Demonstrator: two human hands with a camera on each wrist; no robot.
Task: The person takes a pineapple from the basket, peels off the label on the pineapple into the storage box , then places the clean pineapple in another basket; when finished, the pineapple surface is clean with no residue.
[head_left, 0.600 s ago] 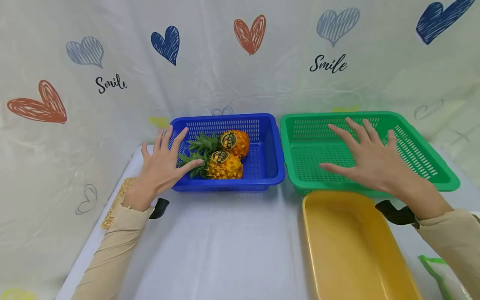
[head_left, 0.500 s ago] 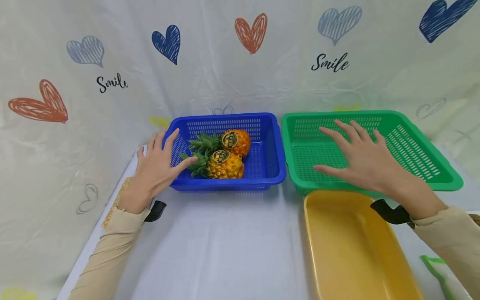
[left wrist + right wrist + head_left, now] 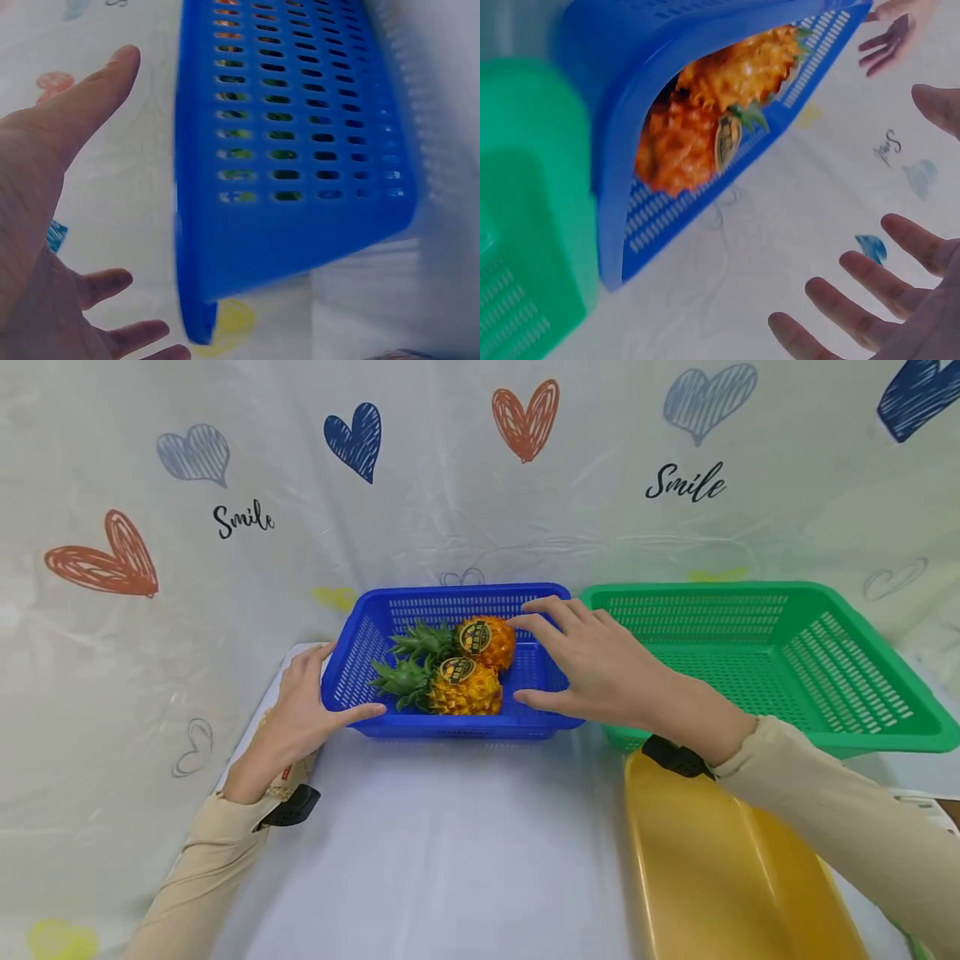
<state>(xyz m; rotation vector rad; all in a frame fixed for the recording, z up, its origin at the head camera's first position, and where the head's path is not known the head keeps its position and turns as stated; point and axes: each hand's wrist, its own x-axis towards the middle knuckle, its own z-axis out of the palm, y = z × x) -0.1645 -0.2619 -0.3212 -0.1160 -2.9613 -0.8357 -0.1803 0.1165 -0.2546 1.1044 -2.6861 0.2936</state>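
Two small pineapples with black-and-gold labels lie side by side in a blue plastic basket (image 3: 536, 724). The nearer pineapple (image 3: 465, 693) is yellow; the farther pineapple (image 3: 498, 647) is more orange, and both leafy crowns point left. My left hand (image 3: 296, 710) is at the basket's left end, thumb spread out over the front left corner. In the left wrist view that hand's fingers are apart beside the basket's rim. Over the basket's right end hovers my right hand (image 3: 600, 668), fingers spread and slightly bent, nothing between them. Its fingertips come close to the orange pineapple.
A green basket (image 3: 900, 745) stands right of the blue one. In front of it is a yellow tub (image 3: 697, 860), partly under my right forearm. A package of pale grains (image 3: 300, 772) lies at the left table edge, mostly behind my left wrist.
My right hand has moved left from above the green basket to the blue basket's right end. My left hand has shifted slightly down and outward at the left end. The view has turned slightly right.
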